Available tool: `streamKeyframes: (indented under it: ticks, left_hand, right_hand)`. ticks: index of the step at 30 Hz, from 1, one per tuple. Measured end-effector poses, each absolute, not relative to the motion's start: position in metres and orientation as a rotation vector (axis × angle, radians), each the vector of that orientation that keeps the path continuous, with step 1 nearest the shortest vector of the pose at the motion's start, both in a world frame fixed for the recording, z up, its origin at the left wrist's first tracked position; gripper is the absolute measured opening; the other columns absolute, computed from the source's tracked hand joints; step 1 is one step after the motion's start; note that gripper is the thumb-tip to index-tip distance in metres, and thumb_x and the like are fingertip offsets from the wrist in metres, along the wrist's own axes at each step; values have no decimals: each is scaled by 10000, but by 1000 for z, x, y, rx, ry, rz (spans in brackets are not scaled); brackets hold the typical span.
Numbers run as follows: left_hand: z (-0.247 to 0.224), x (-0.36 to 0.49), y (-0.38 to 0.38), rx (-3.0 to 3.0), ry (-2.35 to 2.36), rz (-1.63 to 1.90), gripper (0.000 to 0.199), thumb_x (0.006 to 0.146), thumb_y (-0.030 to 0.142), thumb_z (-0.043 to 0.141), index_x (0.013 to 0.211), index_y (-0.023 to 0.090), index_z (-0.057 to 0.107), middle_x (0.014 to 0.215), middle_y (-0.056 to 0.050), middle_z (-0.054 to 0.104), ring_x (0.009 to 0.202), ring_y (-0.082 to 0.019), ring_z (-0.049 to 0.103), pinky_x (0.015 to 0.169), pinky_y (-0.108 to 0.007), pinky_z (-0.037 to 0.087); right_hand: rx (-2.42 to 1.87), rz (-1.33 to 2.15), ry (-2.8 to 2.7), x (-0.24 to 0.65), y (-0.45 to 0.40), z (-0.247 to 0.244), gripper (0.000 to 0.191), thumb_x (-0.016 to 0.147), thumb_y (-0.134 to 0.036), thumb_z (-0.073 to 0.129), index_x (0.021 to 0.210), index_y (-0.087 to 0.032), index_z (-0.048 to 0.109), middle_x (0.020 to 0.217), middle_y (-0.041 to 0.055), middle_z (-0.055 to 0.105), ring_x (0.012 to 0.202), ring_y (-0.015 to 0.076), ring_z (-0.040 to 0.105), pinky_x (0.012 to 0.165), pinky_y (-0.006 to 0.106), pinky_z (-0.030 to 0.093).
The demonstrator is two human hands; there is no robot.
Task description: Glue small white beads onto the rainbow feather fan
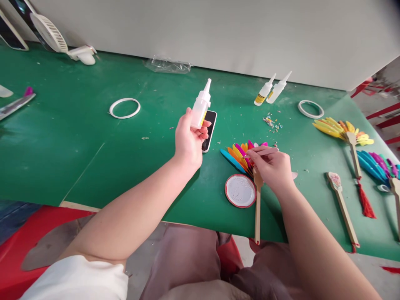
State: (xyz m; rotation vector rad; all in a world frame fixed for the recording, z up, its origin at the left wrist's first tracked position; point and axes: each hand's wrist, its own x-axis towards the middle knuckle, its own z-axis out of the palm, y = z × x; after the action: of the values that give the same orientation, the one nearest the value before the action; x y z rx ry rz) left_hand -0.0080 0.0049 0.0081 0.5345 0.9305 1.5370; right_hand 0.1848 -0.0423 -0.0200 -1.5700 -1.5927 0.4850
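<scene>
My left hand (pixel 191 139) is closed around a small white glue bottle (pixel 201 104), its pointed nozzle tilted upward, above a phone (pixel 210 132) lying on the table. In my right hand (pixel 273 166) is a pair of slim tweezers (pixel 265 151), the tips pointing left over a fan of multicoloured feathers (pixel 236 155). The fan's wooden handle (pixel 258 208) runs toward the table's front edge. My right hand hides part of the feathers. Beside the handle, on its left, sits a round red-rimmed lid (pixel 240 191) with tiny bits on it.
Two more glue bottles (pixel 271 91) stand at the back, near scattered small beads (pixel 273 123). At the right lie a yellow feather fan (pixel 336 129), a blue and purple fan (pixel 376 166) and a wooden stick (pixel 343 208). White rings (pixel 125 108) and a handheld fan (pixel 51 31) are also on the table.
</scene>
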Motion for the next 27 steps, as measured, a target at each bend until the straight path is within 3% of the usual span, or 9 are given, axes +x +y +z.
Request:
streamKeyframes:
  ticks: [4,7,12,27]
  left_hand:
    - [10,-7,4,509,917,1540,399,785,558,574,887,173,572,626,9,574,519,-65,494,522,-207,374]
    - [12,-5,2,488,814,1460,365,813,519,559,889,163,593,658,4,584,556,-67,523,603,-210,440]
    - [7,1,-5,487,589,1125,304,871,423,515,906,138,616,718,-14,601,651,-97,568,811,-347,503]
    - [-8,12,-7,524,515,901,278,911,400,455,933,157,589,751,-18,587,720,-121,584,800,-365,493]
  right_hand:
    - [-1558,467,-1622,185,-43,-19,262,765,-339,613,544,-204,650,747,37,735,723,194,700,643,300,533]
    - [-1542,451,-1654,185,-43,-20,256,771,-335,603,555,-207,653,753,40,736,724,198,701,628,298,535]
    - [-1552,425,-1709,185,-44,-19,241,780,-331,605,585,-205,668,752,47,736,684,192,689,575,288,512]
    - [-1568,400,-1745,186,-45,-15,252,799,-324,584,603,-198,678,745,46,735,600,150,645,524,257,476]
